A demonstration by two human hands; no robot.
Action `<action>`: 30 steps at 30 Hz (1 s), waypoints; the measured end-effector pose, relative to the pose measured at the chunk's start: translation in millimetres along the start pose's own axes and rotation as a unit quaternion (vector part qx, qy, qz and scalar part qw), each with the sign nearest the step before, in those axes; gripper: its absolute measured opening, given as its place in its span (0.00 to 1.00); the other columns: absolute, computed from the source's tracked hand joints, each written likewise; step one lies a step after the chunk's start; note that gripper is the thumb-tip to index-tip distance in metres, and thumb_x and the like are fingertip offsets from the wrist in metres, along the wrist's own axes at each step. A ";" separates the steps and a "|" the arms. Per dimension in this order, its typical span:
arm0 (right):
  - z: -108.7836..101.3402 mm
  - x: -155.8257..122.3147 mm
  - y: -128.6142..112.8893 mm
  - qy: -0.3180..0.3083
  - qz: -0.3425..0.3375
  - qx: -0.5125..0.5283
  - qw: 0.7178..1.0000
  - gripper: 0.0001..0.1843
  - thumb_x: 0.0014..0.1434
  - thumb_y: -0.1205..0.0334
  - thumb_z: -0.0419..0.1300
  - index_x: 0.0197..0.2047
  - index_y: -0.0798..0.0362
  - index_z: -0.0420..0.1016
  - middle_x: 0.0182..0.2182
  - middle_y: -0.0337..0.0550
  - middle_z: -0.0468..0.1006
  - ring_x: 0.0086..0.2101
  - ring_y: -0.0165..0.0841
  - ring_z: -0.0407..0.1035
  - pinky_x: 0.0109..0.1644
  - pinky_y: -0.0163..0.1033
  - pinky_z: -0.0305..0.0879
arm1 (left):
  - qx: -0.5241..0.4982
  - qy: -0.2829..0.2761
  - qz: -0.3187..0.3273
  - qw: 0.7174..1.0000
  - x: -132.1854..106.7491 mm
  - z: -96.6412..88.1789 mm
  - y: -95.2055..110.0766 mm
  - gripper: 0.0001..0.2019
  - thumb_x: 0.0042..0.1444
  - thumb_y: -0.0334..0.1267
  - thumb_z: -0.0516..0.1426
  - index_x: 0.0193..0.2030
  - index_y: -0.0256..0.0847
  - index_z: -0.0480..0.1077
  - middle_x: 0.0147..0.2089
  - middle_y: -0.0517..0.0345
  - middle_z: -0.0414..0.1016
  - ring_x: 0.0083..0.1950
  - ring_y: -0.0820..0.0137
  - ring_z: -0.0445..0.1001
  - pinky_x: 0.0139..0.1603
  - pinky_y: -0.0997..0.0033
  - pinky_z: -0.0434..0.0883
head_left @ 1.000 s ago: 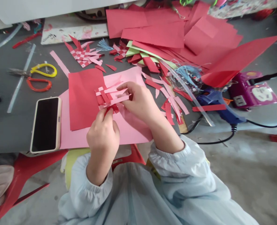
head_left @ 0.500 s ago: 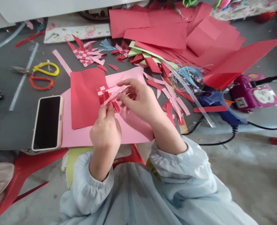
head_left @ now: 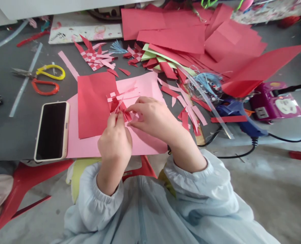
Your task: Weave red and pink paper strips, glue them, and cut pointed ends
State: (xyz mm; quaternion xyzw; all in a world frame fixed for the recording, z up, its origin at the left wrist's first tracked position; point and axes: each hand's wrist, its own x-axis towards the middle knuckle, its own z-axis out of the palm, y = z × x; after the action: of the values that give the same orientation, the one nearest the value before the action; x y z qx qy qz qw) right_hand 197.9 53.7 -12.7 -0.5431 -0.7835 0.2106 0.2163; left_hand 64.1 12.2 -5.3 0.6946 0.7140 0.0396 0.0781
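Between my hands is a small piece of woven paper strips (head_left: 112, 97), red and pale pink in a checked pattern, with loose strips sticking out. My left hand (head_left: 115, 137) presses its thumb and index finger on the lower part of the weave. From the right, my right hand (head_left: 154, 118) has thumb and fingers curled close at the weave's right edge; whether a strip is between its fingertips I cannot tell. Underneath lie a red paper sheet (head_left: 95, 112) and a larger pink paper sheet (head_left: 145, 145).
A phone (head_left: 51, 131) and scissors (head_left: 42, 78) lie to the left. Another woven paper piece (head_left: 93, 57) sits behind, near stacked red paper (head_left: 175, 39). Cut strips (head_left: 184, 100), a blue glue gun (head_left: 242, 113) and a purple power socket (head_left: 277, 101) are on the right.
My right hand has moved down, its fingers closing from a loose spread toward the weave's right edge. The pink strip that lay raised under its fingers has shifted. My left hand stays in place.
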 end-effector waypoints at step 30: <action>-1.6 2.6 12.1 -0.032 -0.056 -0.025 0.998 0.09 0.61 0.61 0.65 0.43 0.54 0.85 0.37 0.47 0.72 0.34 0.35 0.63 0.39 0.40 0.59 | -0.017 -0.010 0.011 1.000 -2.1 -4.0 0.2 0.23 0.65 0.32 0.49 0.66 0.40 0.68 0.69 0.53 0.70 0.51 0.61 0.81 0.41 0.65 0.80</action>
State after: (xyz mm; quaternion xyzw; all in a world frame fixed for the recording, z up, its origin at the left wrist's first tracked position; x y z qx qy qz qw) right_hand 207.2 60.3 -18.0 -0.4968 -0.8242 0.1955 0.1887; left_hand 63.7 10.3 -1.3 0.7016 0.7046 0.0455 0.0962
